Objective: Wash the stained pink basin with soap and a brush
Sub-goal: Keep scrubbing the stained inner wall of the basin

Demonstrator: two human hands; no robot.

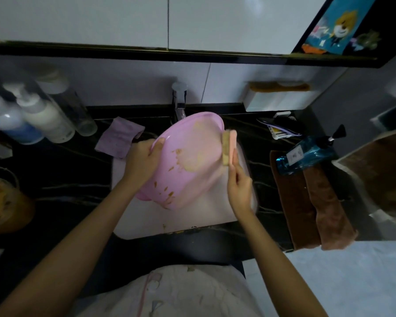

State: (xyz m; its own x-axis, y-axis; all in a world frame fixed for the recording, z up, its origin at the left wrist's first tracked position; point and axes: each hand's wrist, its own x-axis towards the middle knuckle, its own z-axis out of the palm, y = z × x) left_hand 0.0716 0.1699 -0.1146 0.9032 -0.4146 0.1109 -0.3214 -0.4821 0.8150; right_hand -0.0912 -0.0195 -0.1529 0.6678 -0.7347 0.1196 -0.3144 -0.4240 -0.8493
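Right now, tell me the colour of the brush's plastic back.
Pale salmon pink, with tan bristles; the brush shows in the head view, the only one.

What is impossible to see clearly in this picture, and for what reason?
Head view only:
- Brush: motion blur; bristle contact with pink basin unclear.
- Faucet outlet: behind the basin rim; water flow unknown.
- Pump bottles, left: blurred, labels unreadable.
- Sink drain: covered by basin.

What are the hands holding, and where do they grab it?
The left hand grips the pink basin by its rim. The right hand holds the brush by its lower end.
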